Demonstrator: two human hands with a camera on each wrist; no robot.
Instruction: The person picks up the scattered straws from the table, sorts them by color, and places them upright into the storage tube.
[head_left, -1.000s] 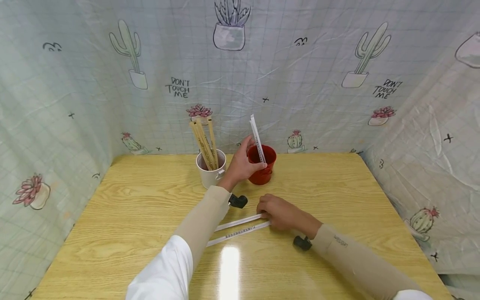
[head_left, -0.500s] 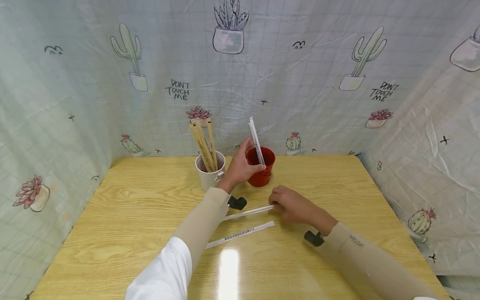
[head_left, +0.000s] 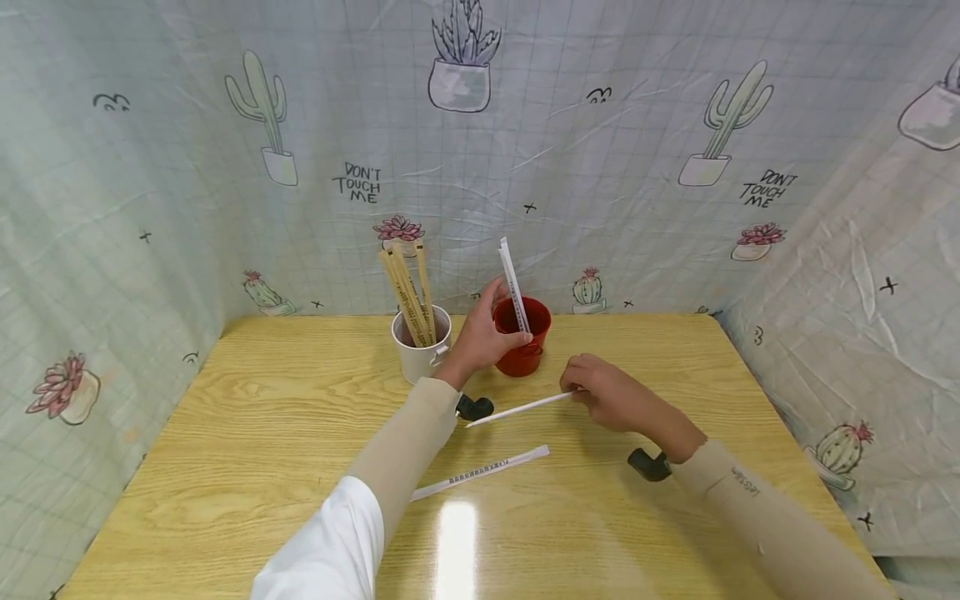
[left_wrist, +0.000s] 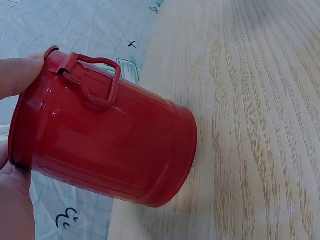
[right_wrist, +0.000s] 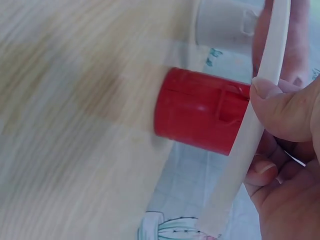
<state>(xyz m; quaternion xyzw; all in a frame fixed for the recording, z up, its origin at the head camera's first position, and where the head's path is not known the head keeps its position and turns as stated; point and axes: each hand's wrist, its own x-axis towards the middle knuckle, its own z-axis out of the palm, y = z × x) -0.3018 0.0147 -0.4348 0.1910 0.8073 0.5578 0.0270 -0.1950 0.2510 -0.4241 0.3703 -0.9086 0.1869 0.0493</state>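
Note:
My left hand (head_left: 482, 333) holds the rim of a small red metal bucket (head_left: 519, 362) between thumb and fingers. The bucket stands upright on the table; its wire handle (left_wrist: 107, 82) shows in the left wrist view. White paper-wrapped straws (head_left: 512, 279) lean inside it. In front of the bucket, my right hand (head_left: 618, 396) pinches another white paper-wrapped straw (head_left: 517, 410) near one end, raised off the table and pointing left. In the right wrist view, the thumb lies across this straw (right_wrist: 245, 142). One more wrapped straw (head_left: 480, 472) lies on the table, its left end hidden by my left forearm.
Left of the red bucket stands a white bucket (head_left: 420, 360) holding several tan-wrapped straws (head_left: 405, 292). Both buckets are near the back edge of the wooden table (head_left: 285, 417). A cactus-print curtain (head_left: 600, 167) hangs behind and along the sides.
My right hand has lifted one wrapped straw from beside the other and carried it right and toward the bucket. The left hand has stayed at the red bucket's rim.

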